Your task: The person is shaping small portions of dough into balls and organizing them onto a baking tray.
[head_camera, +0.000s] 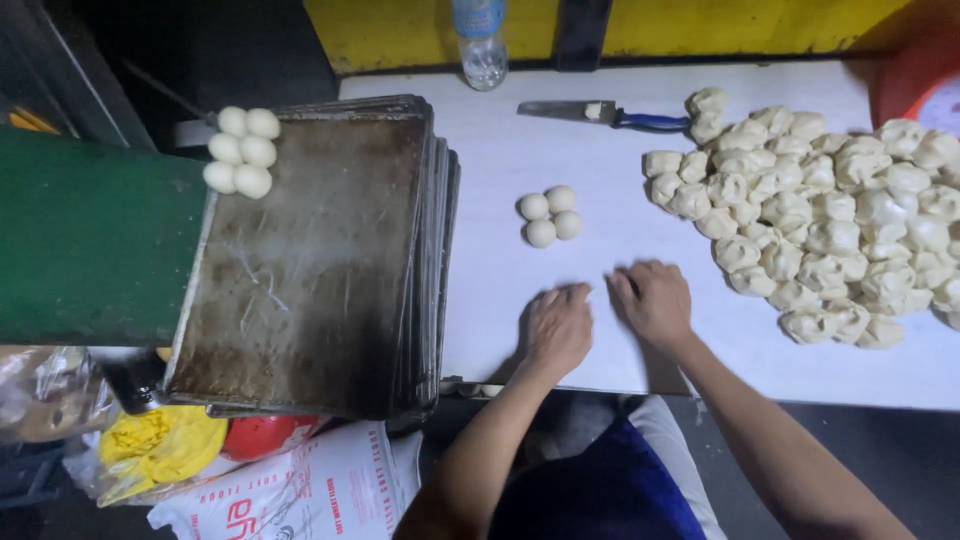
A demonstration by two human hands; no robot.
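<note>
Both the left hand (557,327) and right hand (655,300) cup palm-down on the tabletop (600,250), fingers curled over hidden dough; light, even circling pressure rounds best.

four rolled dough balls (549,215) on table, six on tray (243,150)

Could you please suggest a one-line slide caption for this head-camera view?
Both hands, left and right, press palm-down on the white table between four rolled dough balls and a heap of rough dough pieces.

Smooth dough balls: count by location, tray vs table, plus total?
On the top baking tray, far-left corner: 6 smooth dough balls
On the white table, ahead of the left hand and right hand: 4
Total: 10
</note>
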